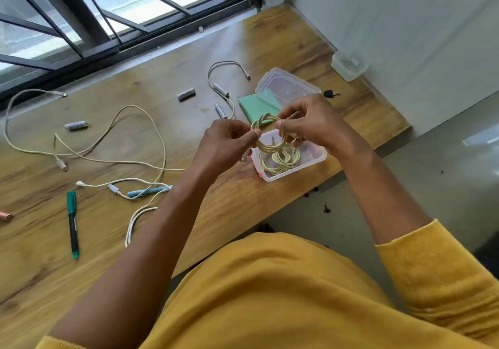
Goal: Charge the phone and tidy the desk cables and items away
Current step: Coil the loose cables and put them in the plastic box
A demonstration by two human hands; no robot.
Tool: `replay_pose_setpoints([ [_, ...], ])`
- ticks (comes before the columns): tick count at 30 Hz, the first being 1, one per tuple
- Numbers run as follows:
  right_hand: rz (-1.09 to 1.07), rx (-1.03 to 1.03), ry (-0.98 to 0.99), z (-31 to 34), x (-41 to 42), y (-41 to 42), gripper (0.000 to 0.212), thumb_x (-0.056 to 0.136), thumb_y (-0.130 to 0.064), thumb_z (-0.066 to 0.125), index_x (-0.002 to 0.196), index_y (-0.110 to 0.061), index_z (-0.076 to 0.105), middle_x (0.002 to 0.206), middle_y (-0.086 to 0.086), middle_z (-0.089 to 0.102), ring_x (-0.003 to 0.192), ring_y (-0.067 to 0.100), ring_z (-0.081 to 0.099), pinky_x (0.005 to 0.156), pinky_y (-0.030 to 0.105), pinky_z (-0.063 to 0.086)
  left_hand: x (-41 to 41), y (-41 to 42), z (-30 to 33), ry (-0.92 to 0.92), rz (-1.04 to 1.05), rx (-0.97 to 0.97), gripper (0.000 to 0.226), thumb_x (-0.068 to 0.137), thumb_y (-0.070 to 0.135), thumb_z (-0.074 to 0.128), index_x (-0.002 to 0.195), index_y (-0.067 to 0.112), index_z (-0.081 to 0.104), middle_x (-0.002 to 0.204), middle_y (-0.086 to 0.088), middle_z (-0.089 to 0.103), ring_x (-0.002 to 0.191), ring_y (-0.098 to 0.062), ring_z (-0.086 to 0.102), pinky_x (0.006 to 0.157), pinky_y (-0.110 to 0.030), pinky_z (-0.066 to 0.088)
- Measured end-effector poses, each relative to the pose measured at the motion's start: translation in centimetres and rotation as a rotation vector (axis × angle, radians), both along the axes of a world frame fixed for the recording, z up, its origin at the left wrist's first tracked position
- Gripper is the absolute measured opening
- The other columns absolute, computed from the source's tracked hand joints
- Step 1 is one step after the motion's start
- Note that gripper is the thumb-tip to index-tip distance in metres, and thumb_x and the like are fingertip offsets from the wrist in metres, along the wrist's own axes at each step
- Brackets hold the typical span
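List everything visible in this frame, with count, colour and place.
coiled cable: one, cream, held over the box
clear box: one, desk's near edge, holds another coiled cable
lid: one, clear, behind box
green pad: one, under lid
loose cables: several, white, desk left
batteries: four, silver, mid-desk
green marker: one, left
blue pen: one, centre
small tub: one, by wall
left hand: pinches coil
right hand: pinches coil
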State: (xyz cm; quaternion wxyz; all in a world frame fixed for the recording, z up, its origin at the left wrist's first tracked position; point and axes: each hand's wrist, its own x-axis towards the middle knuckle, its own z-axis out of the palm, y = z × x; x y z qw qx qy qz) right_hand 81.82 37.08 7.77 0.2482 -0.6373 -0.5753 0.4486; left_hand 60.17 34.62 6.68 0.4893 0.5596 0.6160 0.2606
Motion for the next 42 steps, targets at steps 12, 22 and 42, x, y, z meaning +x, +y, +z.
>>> replay_pose_setpoints([
  [12, 0.006, 0.052, -0.341, -2.3, 3.0, -1.4, 0.013, 0.085, -0.022, 0.088, 0.093, -0.015, 0.080, 0.078, -0.002, 0.077, 0.066, 0.012, 0.075, 0.073, 0.034, 0.064, 4.7, 0.4, -2.4, 0.225, -0.084, 0.024, 0.022, 0.092, 0.023, 0.084, 0.111, 0.014, 0.079, 0.094, -0.004, 0.081, 0.076, -0.018, 0.078, 0.074, -0.046, 0.067],
  [22, 0.015, 0.144, -0.549, -4.5, 1.8, -0.6, 0.012, 0.085, -0.027, 0.086, 0.089, -0.017, 0.082, 0.089, 0.000, 0.079, 0.089, 0.018, 0.074, 0.078, 0.026, 0.055, 6.2, 0.8, -3.2, 0.475, -0.075, 0.121, 0.020, 0.090, 0.020, 0.083, 0.110, 0.018, 0.079, 0.093, -0.002, 0.080, 0.083, -0.019, 0.076, 0.085, -0.045, 0.064],
  [42, 0.067, 0.145, -0.612, -4.2, 0.4, -0.7, 0.021, 0.084, -0.019, 0.089, 0.103, -0.013, 0.082, 0.100, 0.008, 0.079, 0.094, 0.023, 0.075, 0.079, 0.027, 0.058, 5.3, 0.3, -3.3, 0.573, -0.084, 0.384, 0.026, 0.089, 0.027, 0.086, 0.113, 0.019, 0.078, 0.097, 0.004, 0.077, 0.086, -0.013, 0.067, 0.079, -0.030, 0.052],
])
